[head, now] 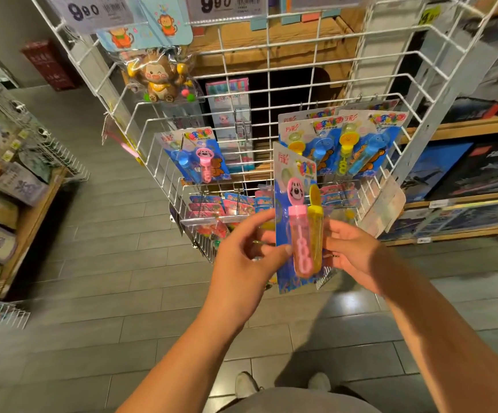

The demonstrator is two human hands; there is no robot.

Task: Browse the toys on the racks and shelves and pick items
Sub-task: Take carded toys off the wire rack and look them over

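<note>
In front of the white wire rack [271,93] we're holding a bubble wand blister pack [293,204] up off the hooks, roughly level with the lower rows of toys, both hands on it. Our left hand [243,257] is pinching the left edge of the card, thumb pressing on the front near the pink tube. Our right hand [350,251] is curling round the right side behind the yellow tube; the fingertips there are hidden behind the pack, so we can't say exactly how they're lying on the back.

We're guessing this thing is very light: thin printed card with a clear plastic bubble holding two little tubes. The card is probably floppy on its own and already looking a bit tilted, so grabbing only by a top corner would likely make it bend or flap. The stiffer middle, where the blister is glued on, seems like the better spot to be holding. The plastic looks glossy, so maybe a bit slippery, and squeezing hard could dent it.

More of the same packs [358,144] are hanging on the rack behind, a monkey toy [158,77] is hanging higher up to the left, and price tags [216,4] are reading 9.90 along the top.
</note>
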